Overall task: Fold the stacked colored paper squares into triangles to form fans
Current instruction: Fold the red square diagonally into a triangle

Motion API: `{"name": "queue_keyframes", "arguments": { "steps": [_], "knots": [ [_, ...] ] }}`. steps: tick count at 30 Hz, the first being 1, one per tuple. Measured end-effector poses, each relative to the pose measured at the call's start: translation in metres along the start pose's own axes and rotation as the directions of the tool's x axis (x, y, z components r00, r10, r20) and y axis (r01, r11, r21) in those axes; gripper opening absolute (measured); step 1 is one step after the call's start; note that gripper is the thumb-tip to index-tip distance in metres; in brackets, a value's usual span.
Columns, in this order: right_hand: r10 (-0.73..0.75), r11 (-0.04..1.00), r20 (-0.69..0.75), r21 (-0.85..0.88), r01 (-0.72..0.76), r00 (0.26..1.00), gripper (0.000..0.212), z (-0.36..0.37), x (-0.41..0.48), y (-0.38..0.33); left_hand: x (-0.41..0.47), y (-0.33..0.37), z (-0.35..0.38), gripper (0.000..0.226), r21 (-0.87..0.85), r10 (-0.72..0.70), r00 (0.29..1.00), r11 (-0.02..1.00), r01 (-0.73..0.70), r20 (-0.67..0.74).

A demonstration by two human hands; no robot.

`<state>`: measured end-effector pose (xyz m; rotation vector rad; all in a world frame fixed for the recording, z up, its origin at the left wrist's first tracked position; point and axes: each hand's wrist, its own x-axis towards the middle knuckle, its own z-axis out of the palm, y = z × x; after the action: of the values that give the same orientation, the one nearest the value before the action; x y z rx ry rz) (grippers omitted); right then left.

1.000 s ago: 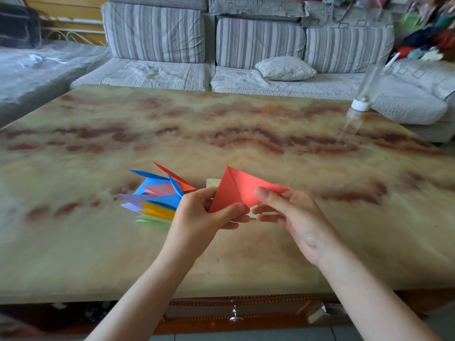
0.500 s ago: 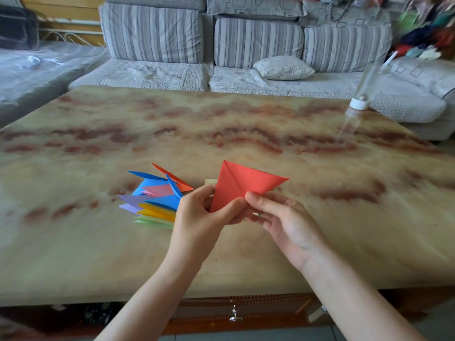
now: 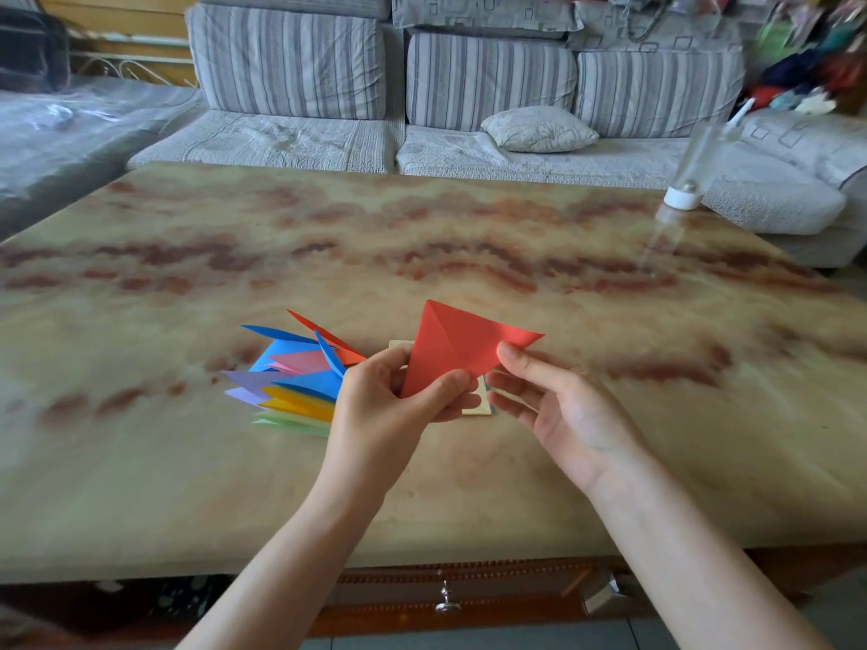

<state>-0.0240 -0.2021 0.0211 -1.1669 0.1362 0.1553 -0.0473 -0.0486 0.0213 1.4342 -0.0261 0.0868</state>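
Head view is showing the left hand [image 3: 389, 405] pinching the red folded paper triangle [image 3: 450, 342] by its lower corner above the marble-patterned table [image 3: 469, 227]. Its free tip is pointing right (toward the nearer right hand [image 3: 563, 415], which is lying slack-fingered, index fingertip touching the edge).

Two grips are in view: the left grip [image 3: 389, 405] and the right grip [image 3: 563, 410]. The left grip pinches one red paper triangle [image 3: 457, 344]. Just left of it lies one pile of folded triangles [image 3: 295, 377], at least ten, overlapping too much for an exact count. One stack of squares [image 3: 478, 402] shows beneath both grips. Well beyond the right grip are one bottle [image 3: 685, 180] and one pillow [image 3: 539, 129].
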Motion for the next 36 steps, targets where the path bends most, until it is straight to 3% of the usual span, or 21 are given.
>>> {"name": "queue_keyframes", "arguments": {
  "steps": [4, 10, 19, 22, 25, 36],
  "knots": [
    [0.008, 1.000, -0.012, -0.011, -0.009, 1.000, 0.003, -0.002, 0.003, 0.000, 0.001, 0.000, 0.000, 0.009, 0.011, -0.013, 1.000, 1.000, 0.013, 0.000],
    [0.024, 0.999, -0.086, 0.024, -0.022, 0.996, 0.019, -0.006, 0.006, -0.004, 0.001, 0.000, -0.007, 0.009, -0.017, -0.018, 0.999, 1.000, 0.017, -0.041],
    [0.036, 0.991, -0.162, 0.131, -0.015, 0.986, 0.006, -0.012, 0.009, -0.005, 0.003, 0.000, -0.009, 0.008, 0.034, 0.028, 0.996, 0.999, -0.025, -0.086],
    [0.043, 0.999, -0.016, 0.005, -0.043, 0.999, 0.029, -0.010, 0.004, -0.003, 0.003, 0.001, -0.010, 0.007, 0.020, 0.019, 0.996, 1.000, -0.017, -0.092],
    [0.028, 0.984, 0.131, -0.177, -0.004, 0.991, 0.034, 0.003, -0.004, 0.007, 0.002, -0.002, -0.005, 0.010, 0.050, 0.015, 0.998, 0.999, -0.012, -0.053],
    [-0.058, 0.977, 0.012, -0.204, 0.059, 0.998, 0.031, 0.007, -0.001, 0.010, 0.003, -0.005, -0.003, 0.019, 0.133, -0.030, 0.999, 0.991, 0.034, -0.028]
  ]
}}
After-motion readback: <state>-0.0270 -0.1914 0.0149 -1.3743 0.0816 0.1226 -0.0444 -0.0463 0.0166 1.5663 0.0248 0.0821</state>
